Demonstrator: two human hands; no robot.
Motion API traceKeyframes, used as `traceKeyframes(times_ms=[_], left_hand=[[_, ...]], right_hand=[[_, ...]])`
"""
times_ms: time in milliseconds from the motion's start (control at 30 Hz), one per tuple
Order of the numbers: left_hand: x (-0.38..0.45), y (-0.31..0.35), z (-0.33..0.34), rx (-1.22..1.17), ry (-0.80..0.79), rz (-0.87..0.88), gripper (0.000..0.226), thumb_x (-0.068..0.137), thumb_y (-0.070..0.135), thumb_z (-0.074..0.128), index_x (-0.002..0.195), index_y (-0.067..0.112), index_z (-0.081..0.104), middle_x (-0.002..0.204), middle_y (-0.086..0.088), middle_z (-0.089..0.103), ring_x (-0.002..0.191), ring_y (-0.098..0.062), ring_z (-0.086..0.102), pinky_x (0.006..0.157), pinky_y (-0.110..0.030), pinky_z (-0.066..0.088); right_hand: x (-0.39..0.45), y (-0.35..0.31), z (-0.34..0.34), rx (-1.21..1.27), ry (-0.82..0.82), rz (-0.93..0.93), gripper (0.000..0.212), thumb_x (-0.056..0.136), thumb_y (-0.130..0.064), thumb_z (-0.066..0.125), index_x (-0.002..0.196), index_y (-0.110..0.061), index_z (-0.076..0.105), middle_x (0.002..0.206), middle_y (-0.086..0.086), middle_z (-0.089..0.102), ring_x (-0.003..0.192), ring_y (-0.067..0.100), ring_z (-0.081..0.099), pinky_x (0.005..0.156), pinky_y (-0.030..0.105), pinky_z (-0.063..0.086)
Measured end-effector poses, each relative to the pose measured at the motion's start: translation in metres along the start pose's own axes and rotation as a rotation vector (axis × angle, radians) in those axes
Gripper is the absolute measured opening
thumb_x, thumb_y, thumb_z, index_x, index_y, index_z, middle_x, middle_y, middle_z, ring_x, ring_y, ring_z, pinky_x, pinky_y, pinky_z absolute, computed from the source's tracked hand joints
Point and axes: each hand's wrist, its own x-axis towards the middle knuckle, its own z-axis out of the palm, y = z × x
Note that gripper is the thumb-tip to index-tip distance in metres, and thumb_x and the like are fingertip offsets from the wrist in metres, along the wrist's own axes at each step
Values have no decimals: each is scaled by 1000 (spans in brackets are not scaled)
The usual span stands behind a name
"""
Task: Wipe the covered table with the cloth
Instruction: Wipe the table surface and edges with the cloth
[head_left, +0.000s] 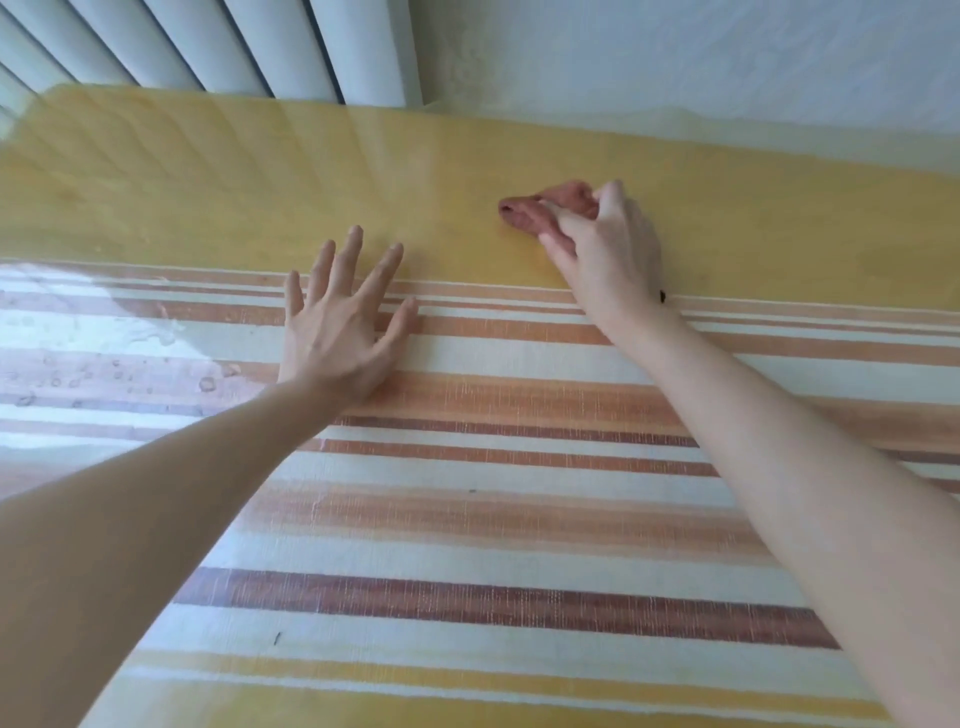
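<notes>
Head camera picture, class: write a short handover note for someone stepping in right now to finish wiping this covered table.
Left hand: open, flat on the striped part of the table cover, holding nothing.
Right hand: fingers closed on the bunched pink cloth, pressed on the yellow band near the far edge.
Done: cannot tell how much is wiped.
Left: water droplets sit on the cover at far left; a few dark specks show on the near stripes. Wipe those areas next, probably.

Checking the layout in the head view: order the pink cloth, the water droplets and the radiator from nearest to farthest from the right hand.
From the right hand:
1. Pink cloth, gripped in it on the yellow band.
2. Water droplets, far left on the stripes.
3. Radiator, behind the table's far edge, upper left.
</notes>
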Motion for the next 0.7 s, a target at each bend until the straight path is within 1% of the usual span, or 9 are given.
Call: traceKeyframes(times_ms=[100, 167, 233, 300, 367, 433, 533, 633, 700], left_hand=[[12, 8, 2, -11, -8, 22, 62, 86, 61, 20, 144, 40, 16, 157, 1, 2, 144, -22, -2, 114, -49, -1], [15, 12, 4, -26, -27, 18, 63, 85, 62, 19, 144, 40, 15, 157, 1, 2, 144, -22, -2, 114, -49, -2], [14, 13, 9, -2, -48, 14, 64, 85, 62, 16, 144, 40, 12, 157, 1, 2, 144, -22, -2, 115, -48, -1], [13, 11, 12, 37, -52, 22, 64, 85, 62, 12, 145, 40, 9, 157, 0, 3, 144, -21, -3, 115, -49, 0], [12, 9, 13, 57, -37, 26, 63, 85, 62, 10, 145, 40, 8, 157, 2, 3, 144, -20, -3, 115, -47, 1], [11, 9, 14, 57, -23, 22, 61, 86, 62, 9, 144, 42, 6, 157, 4, 2, 144, -17, -4, 115, -45, -1], [11, 8, 16, 61, -10, 21, 59, 87, 61, 10, 144, 44, 3, 157, 7, 0, 143, -15, -7, 116, -43, -2], [12, 7, 17, 83, -10, 19, 59, 87, 61, 8, 143, 44, 1, 156, 7, -1, 143, -15, -8, 116, -44, -1], [13, 8, 17, 85, -17, 13, 60, 87, 62, 8, 144, 44, 1, 156, 8, -3, 143, -15, -8, 116, -45, -1]], right_hand=[[1, -9, 0, 51, 51, 43, 28, 87, -27, 60, 114, -19, 65, 99, 18, 55, 83, 33, 54, 69, 44, 49], [-21, -28, -2, 117, 51, -89, 27, 86, -24, 61, 110, -14, 67, 92, 17, 57, 77, 30, 55, 65, 37, 48], [-52, -46, -8, 173, -16, -297, 25, 89, -26, 55, 105, -12, 68, 84, 13, 57, 72, 24, 53, 64, 30, 45], [-71, -50, -12, 204, -86, -460, 27, 95, -29, 47, 106, -17, 68, 81, 10, 55, 70, 22, 52, 64, 32, 46], [-58, -38, -10, 184, -105, -530, 28, 92, -29, 46, 110, -23, 67, 80, 11, 56, 69, 23, 53, 62, 35, 48], [-24, -20, -1, 149, -72, -441, 31, 87, -34, 50, 110, -25, 68, 81, 12, 57, 67, 25, 53, 58, 35, 48], [37, 0, 9, 103, 33, -169, 34, 87, -42, 46, 102, -24, 71, 84, 14, 56, 67, 29, 54, 54, 33, 41], [77, 6, 18, 63, 38, -6, 30, 89, -38, 49, 109, -26, 68, 97, 15, 56, 80, 33, 57, 65, 36, 43], [87, 0, 22, 30, 62, 90, 26, 90, -33, 53, 111, -25, 66, 103, 13, 55, 85, 32, 56, 69, 34, 43]])
